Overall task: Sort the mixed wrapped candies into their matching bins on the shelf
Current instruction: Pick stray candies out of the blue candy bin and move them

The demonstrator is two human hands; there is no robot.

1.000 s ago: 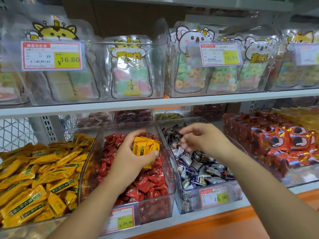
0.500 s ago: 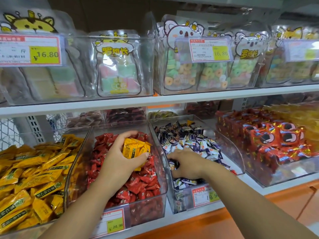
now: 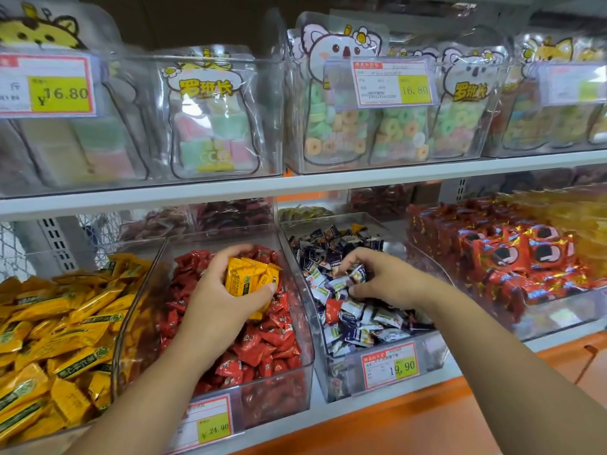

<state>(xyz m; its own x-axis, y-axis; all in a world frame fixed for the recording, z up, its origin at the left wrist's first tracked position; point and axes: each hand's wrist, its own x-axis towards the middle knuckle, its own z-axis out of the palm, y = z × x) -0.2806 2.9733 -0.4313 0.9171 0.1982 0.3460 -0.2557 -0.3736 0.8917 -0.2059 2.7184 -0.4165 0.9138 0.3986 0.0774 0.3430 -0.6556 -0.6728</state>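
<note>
My left hand (image 3: 220, 297) grips a bunch of yellow wrapped candies (image 3: 251, 277) above the clear bin of red candies (image 3: 262, 343). My right hand (image 3: 384, 280) is down in the neighbouring bin of blue-and-white candies (image 3: 358, 323), its fingers curled among the wrappers; I cannot tell whether it holds one. A stray red candy (image 3: 332, 311) lies among the blue-and-white ones just below that hand. The bin of yellow candies (image 3: 56, 326) stands at the far left.
Red cookie packs (image 3: 512, 257) fill the bin at the right. The upper shelf (image 3: 295, 183) carries clear bins of bagged gummies (image 3: 371, 133) and price tags. An orange ledge (image 3: 410, 421) runs along the shelf front.
My right hand dropped from above the blue-and-white bin into the candies and now rummages deeper toward the back. The left hand keeps its yellow candies over the red bin.
</note>
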